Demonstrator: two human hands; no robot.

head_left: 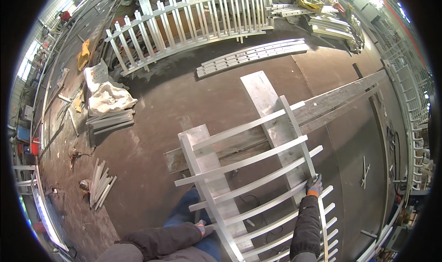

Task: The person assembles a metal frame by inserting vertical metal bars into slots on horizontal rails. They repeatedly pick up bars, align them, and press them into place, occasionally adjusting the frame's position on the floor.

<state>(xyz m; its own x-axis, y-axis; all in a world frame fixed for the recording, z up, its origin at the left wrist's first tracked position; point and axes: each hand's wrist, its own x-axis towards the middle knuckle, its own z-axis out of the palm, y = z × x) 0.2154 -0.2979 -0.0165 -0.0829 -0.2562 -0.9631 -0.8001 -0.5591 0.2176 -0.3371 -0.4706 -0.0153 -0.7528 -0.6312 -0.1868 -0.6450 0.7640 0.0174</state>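
Note:
A silvery metal fence panel [254,163], two long rails crossed by several bars, lies in front of me and runs out at the lower edge. My right hand [314,187], in a grey glove with an orange cuff, is closed round its right rail. At the left, my left hand [201,227] is closed at the end of one crossbar, beside the left rail; its fingers are partly hidden. Under the panel lie two flat pale metal planks, a left plank [199,134] and a right plank [258,85].
An upright metal railing [193,25] stands at the back. Stacked metal rails [251,57] lie before it. To the left are a white sack [110,98] on metal strips and a loose pile of short bars [102,186]. Long beams [343,96] stretch to the right.

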